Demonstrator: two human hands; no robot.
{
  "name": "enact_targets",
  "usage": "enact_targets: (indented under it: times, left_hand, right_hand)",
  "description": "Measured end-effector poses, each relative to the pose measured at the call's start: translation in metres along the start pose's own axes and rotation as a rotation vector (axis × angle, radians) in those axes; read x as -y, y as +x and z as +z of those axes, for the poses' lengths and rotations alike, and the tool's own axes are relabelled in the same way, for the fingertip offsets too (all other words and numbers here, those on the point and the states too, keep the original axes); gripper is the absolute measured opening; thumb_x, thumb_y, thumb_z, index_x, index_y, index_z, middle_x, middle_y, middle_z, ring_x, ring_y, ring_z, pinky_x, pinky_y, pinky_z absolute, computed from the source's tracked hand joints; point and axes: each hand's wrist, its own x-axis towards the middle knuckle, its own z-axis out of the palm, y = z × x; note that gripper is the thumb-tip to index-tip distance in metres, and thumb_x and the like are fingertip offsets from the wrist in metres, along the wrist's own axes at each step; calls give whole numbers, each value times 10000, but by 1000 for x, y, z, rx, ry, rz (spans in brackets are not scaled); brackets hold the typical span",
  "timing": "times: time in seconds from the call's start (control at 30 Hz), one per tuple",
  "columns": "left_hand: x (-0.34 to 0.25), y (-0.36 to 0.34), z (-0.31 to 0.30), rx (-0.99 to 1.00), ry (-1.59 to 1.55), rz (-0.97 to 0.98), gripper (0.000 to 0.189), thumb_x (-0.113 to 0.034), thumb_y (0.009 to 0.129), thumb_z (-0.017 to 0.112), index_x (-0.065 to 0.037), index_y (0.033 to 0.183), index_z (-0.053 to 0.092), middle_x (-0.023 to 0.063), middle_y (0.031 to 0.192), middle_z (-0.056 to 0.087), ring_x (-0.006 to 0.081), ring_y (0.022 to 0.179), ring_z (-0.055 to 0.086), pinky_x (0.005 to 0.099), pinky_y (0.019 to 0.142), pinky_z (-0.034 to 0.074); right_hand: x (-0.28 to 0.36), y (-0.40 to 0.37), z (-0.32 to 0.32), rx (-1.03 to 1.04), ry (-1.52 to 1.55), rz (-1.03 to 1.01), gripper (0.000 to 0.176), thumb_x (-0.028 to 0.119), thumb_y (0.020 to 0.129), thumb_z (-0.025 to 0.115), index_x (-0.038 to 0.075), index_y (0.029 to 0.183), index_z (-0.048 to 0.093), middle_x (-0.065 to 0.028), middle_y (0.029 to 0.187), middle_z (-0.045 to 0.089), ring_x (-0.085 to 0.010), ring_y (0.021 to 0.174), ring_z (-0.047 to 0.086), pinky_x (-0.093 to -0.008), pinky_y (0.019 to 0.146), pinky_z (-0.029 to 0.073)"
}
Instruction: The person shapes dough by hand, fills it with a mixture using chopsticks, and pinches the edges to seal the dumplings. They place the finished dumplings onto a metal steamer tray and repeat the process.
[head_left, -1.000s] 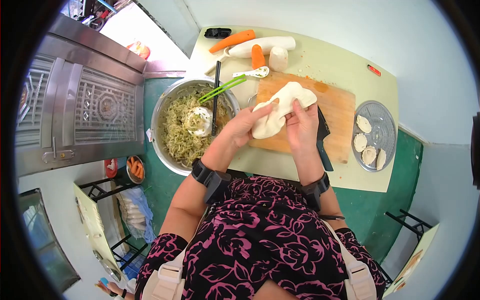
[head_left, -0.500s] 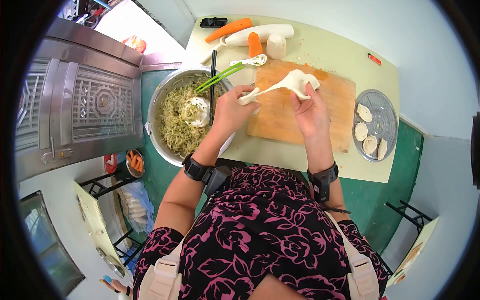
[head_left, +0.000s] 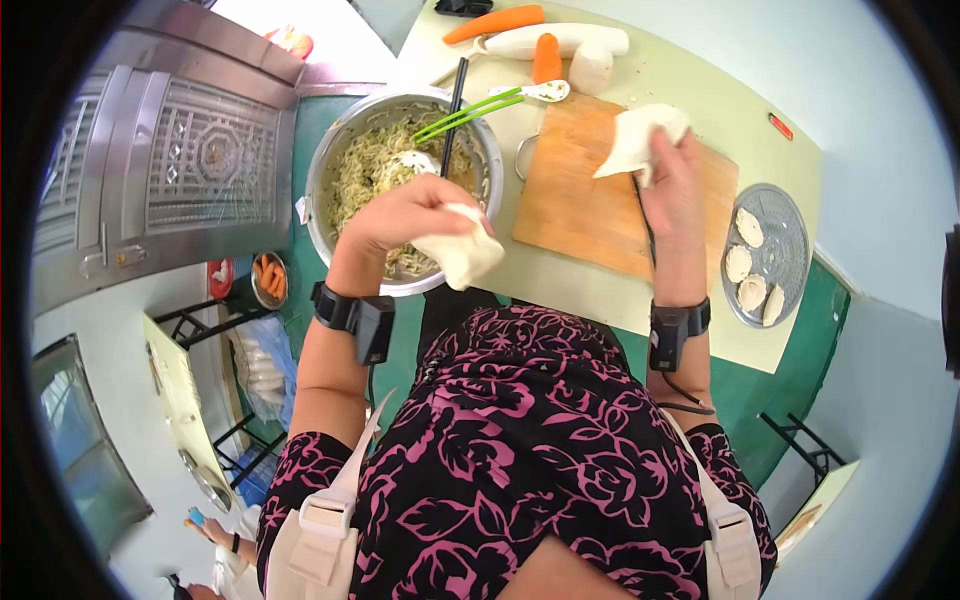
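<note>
Two lumps of dough are in hand. The left hand [head_left: 400, 215] grips the nearer lump [head_left: 462, 258] in closed fingers, just over the near rim of the metal bowl [head_left: 322, 190] of shredded filling. The right hand [head_left: 672, 185] pinches the other lump [head_left: 635, 140] above the wooden board [head_left: 585, 210]. Green chopsticks [head_left: 465, 113] rest across the bowl. A round steamer tray [head_left: 786, 240] holding shaped pieces sits right of the board.
</note>
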Motion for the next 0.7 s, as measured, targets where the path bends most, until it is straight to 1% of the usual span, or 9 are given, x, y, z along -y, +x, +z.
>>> enact_targets:
  times: [0.1,0.13,0.2,0.27,0.37,0.47,0.5,0.53,0.7]
  left_hand:
    - [25,-23,-16,-439,-496,101,315,-251,785,567,8,965,564,105,831,609,180,711,593,270,701,467]
    - [27,-27,-17,-542,-592,205,358,-292,813,537,-19,1041,505,106,909,598,201,746,605,303,712,491]
    - [36,-30,-15,-830,-877,227,365,-324,826,519,-41,1055,500,81,923,600,181,774,610,278,651,510]
    - [58,-39,-22,-882,-924,200,357,-333,826,519,-52,1047,510,65,926,604,166,785,610,261,619,516]
    - [83,-47,-20,-961,-974,129,341,-330,817,535,-64,1030,524,52,927,609,149,799,610,234,597,516]
    - [89,-48,-14,-965,-1032,134,321,-285,817,544,-42,1025,519,80,949,599,175,836,599,279,669,506]
    - [94,-49,-15,-937,-1044,149,334,-266,825,532,-17,1045,500,101,974,586,198,863,588,313,728,494]
    - [96,-50,-14,-911,-1056,161,346,-247,834,520,8,1064,482,122,999,572,221,890,577,346,787,481]
    - [101,-44,-11,-898,-1102,159,342,-210,839,509,40,1070,473,137,1021,564,225,904,572,343,801,475]
  right_hand:
    - [-2,-2,8,29,-39,23,256,51,819,503,15,1068,455,-66,973,549,-132,874,536,-276,761,441]
    - [-12,-4,13,126,-228,67,238,65,814,516,11,1042,471,-64,948,555,-124,854,537,-266,742,439]
    - [-41,-9,17,318,-614,148,209,92,805,542,4,990,503,-59,898,567,-110,814,539,-247,705,436]
    - [-74,-12,21,561,-725,274,185,127,784,577,-9,902,536,-44,811,575,-92,726,532,-233,633,424]
    - [-92,-9,42,820,-466,453,206,155,776,587,-16,882,542,-38,741,573,-89,672,520,-245,590,420]
    - [-117,8,31,775,-538,526,211,170,773,589,-19,858,549,-54,729,580,-106,650,525,-257,576,423]
    - [-122,17,22,785,-976,298,218,172,773,585,-20,869,552,-67,750,597,-119,663,550,-258,582,433]
    - [-126,18,14,715,-957,351,220,171,773,583,-23,871,552,-71,762,600,-124,668,556,-258,585,436]
    - [-130,13,2,483,-718,591,260,196,781,581,-33,896,535,-86,782,598,-139,670,566,-263,589,444]
